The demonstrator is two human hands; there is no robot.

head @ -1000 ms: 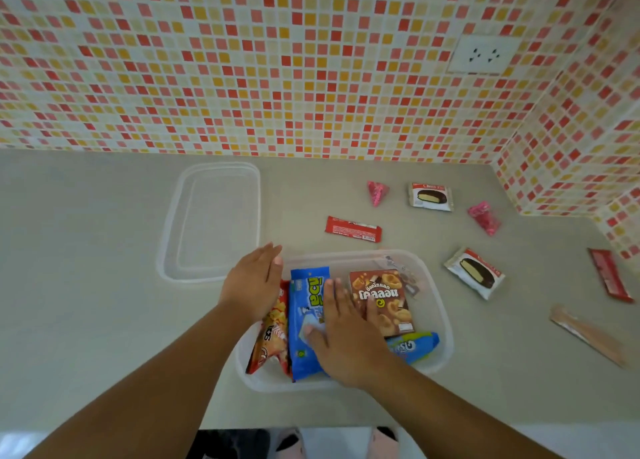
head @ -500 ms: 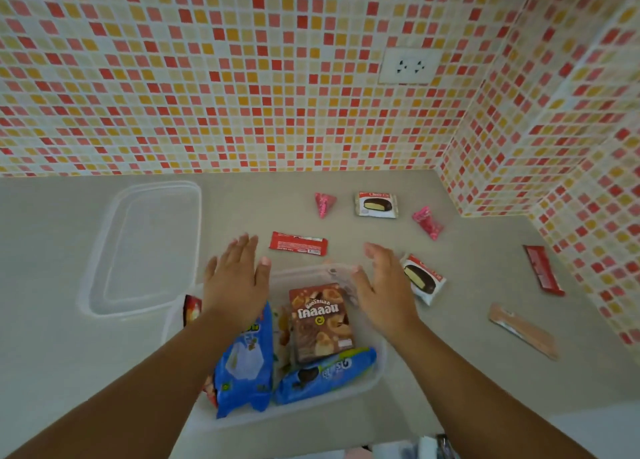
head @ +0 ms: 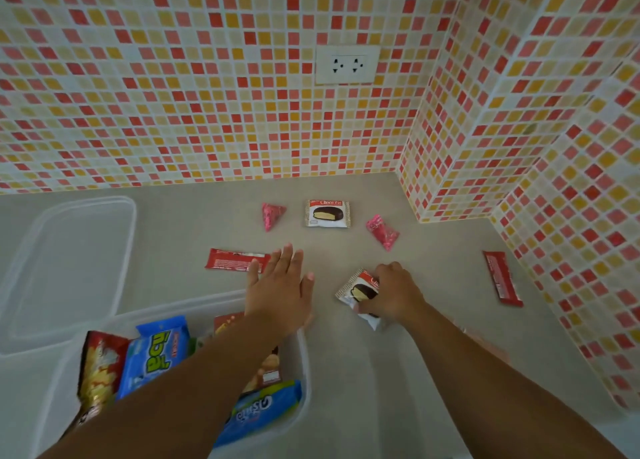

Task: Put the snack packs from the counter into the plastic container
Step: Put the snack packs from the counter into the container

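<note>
The right hand pinches a cake pack on the desk, just right of the plastic box. The left hand is spread flat, reaching for the red bar behind the box. Best to lift the pack clear over the rim.

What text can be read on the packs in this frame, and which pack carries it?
"Choco Pie": the far pie pack by the wall.
"Cho", rest covered: the pie pack under the right hand.
Green script, not legible to me: the blue pack in the container.
White lettering, upside down, unreadable: the blue cookie pack.
Red bars: print too small.
</note>
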